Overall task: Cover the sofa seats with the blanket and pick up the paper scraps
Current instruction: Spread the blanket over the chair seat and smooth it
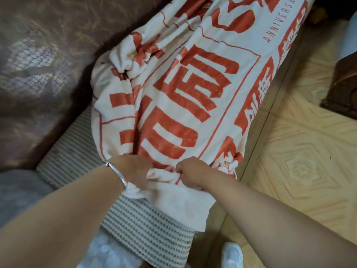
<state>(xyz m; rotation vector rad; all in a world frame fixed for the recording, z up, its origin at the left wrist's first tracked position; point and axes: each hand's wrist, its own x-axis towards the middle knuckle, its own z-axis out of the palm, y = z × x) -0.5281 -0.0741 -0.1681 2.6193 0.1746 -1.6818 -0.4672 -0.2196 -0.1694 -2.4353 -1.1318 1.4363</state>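
A white blanket (193,97) with large red characters lies along the sofa seats (139,225), bunched in folds near the backrest. Its near edge is gathered between my hands. My left hand (135,171), with a silver bangle on the wrist, grips the blanket's near edge. Just to its right, my right hand (190,172) pinches the same edge. The grey-and-white textured seat cover shows bare under and in front of my arms. No paper scraps are visible.
The brown patterned sofa backrest (48,64) runs along the left. Yellow patterned floor tiles (299,161) lie to the right, with a dark wooden furniture corner (342,88) at the far right. My white shoe (231,254) stands by the seat's front edge.
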